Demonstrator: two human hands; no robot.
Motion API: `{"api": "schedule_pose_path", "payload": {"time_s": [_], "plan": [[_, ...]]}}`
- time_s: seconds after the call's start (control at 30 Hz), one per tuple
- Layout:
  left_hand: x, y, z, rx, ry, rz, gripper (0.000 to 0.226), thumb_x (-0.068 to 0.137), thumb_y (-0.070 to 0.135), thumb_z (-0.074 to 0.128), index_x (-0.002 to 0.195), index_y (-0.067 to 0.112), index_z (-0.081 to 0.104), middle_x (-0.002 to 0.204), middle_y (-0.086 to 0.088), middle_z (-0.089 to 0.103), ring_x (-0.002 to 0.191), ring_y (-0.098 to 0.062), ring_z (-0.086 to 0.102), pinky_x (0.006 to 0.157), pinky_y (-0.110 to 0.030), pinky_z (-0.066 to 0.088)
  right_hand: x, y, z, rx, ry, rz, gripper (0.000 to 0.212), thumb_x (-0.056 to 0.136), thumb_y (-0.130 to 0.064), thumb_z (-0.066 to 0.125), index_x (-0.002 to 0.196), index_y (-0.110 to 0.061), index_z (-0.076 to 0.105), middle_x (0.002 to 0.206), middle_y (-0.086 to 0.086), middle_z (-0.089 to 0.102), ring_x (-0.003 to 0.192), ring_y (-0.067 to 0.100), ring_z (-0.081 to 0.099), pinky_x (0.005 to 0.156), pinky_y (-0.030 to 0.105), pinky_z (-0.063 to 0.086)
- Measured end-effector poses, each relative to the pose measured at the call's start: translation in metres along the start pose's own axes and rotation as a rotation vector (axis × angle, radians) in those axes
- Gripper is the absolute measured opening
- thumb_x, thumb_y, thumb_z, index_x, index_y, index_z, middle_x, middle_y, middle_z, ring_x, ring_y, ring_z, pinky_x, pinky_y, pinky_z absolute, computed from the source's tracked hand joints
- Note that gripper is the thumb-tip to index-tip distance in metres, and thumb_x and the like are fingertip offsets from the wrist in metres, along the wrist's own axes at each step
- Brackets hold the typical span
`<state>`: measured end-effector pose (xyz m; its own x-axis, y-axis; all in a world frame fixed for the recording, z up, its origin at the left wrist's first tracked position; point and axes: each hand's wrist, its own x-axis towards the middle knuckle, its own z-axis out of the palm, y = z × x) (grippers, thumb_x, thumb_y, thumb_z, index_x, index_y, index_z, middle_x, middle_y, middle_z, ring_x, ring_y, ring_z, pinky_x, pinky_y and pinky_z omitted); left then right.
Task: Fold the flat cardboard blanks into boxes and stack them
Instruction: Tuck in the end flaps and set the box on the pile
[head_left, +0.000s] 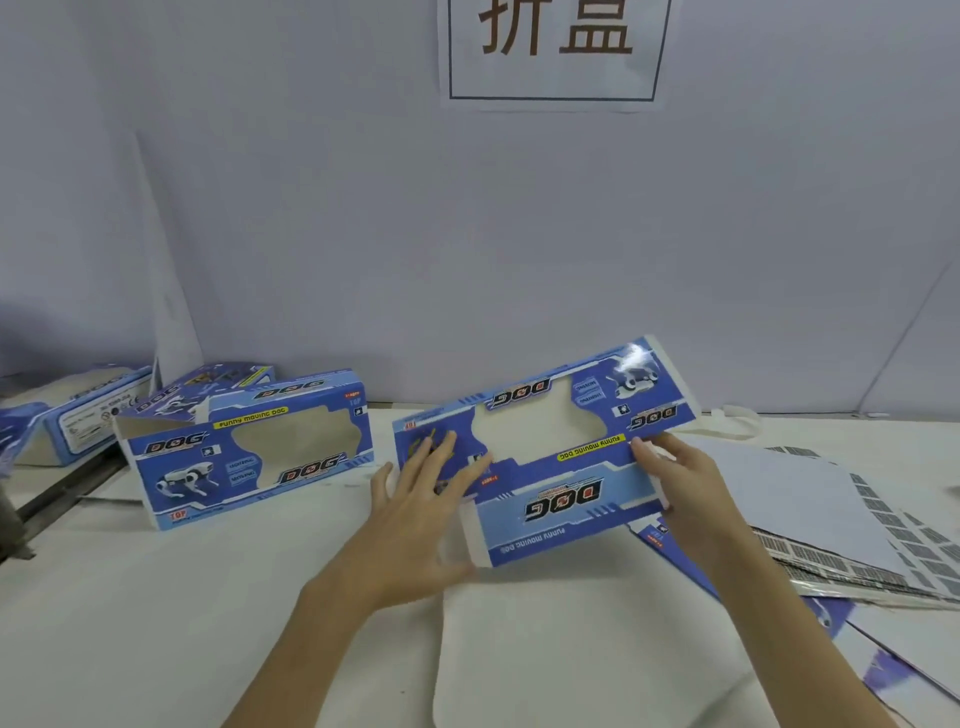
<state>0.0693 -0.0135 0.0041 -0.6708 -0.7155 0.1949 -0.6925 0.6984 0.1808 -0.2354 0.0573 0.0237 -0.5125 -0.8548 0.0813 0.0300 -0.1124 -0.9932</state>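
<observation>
- Right of centre in the frame, the blue cardboard blank (545, 447) is held between both hands above the white table (208, 597), printed side up with its window cut-out facing the camera and the lettering upside down.
- At the blank's left end the left hand (415, 519) lies spread, fingers straight and flat against the panel, pressing rather than gripping.
- On the right, the right hand (675, 478) pinches the blank's edge, thumb and fingers closed narrowly on the card near the fold line.
- Judging by the shape, the blank is only partly opened; the lower panel hangs toward the camera and no end flap is tucked yet.
- Risk: with one hand only pressing flat, the glossy card could slide or spring back shut, or crease off its score line near the window.
- Left of centre stands a folded box (249, 447), with more boxes (93, 410) behind it at the far left.
- Lower right, a pile of flat blanks (841, 530) lies fanned out; an elbow could nudge it.
</observation>
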Motion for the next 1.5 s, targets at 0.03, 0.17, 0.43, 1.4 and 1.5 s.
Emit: {"api": "schedule_pose_path", "payload": {"time_s": [0.03, 0.17, 0.43, 1.4, 1.5], "plan": [[0.001, -0.001, 0.001, 0.013, 0.011, 0.005, 0.108, 0.087, 0.069, 0.067, 0.157, 0.058, -0.015, 0.168, 0.014, -0.032, 0.155, -0.015, -0.032, 0.126, -0.057, -0.006, 0.0, 0.002, 0.0, 0.001, -0.006, 0.043, 0.02, 0.101, -0.03, 0.068, 0.116, -0.017, 0.07, 0.102, -0.001, 0.082, 0.095, 0.022, 0.078, 0.078, 0.039, 0.063], [-0.003, -0.011, 0.001, 0.047, -0.069, 0.015, 0.117, 0.087, 0.041, 0.071, 0.145, 0.068, -0.028, 0.163, 0.022, -0.038, 0.151, -0.007, -0.038, 0.123, -0.051, -0.014, -0.002, 0.004, -0.005, 0.016, -0.054, 0.098, 0.021, 0.101, -0.028, 0.067, 0.113, -0.011, 0.072, 0.103, 0.005, 0.082, 0.092, 0.023, 0.079, 0.07, 0.036, 0.064], [0.001, -0.017, -0.003, 0.139, 0.125, 0.08, 0.069, 0.109, 0.051, 0.037, 0.149, 0.062, -0.018, 0.172, 0.018, -0.007, 0.157, -0.01, -0.005, 0.125, -0.04, 0.003, -0.005, 0.0, -0.01, 0.018, -0.177, 0.07, 0.025, 0.106, -0.036, 0.057, 0.121, -0.02, 0.069, 0.112, 0.003, 0.08, 0.095, 0.018, 0.079, 0.07, 0.03, 0.066], [-0.004, -0.001, -0.014, -0.573, 0.591, -0.3, 0.048, 0.096, 0.03, 0.058, 0.144, 0.023, 0.054, 0.126, 0.004, 0.069, 0.102, -0.009, 0.068, 0.075, -0.034, 0.063, -0.024, -0.001, 0.007, -0.219, -0.451, -0.227, 0.028, 0.088, -0.049, 0.069, 0.108, -0.034, 0.083, 0.089, 0.007, 0.078, 0.083, 0.013, 0.068, 0.078, 0.012, 0.049], [-0.005, -0.001, -0.017, -0.487, 0.64, -0.233, 0.05, 0.101, 0.026, 0.057, 0.15, 0.032, 0.05, 0.113, 0.011, 0.067, 0.094, -0.004, 0.067, 0.07, -0.032, 0.062, -0.024, -0.003, 0.004, -0.245, -0.491, -0.194, 0.026, 0.097, -0.046, 0.069, 0.118, -0.034, 0.08, 0.101, 0.008, 0.08, 0.096, 0.022, 0.073, 0.094, 0.026, 0.053]]}}
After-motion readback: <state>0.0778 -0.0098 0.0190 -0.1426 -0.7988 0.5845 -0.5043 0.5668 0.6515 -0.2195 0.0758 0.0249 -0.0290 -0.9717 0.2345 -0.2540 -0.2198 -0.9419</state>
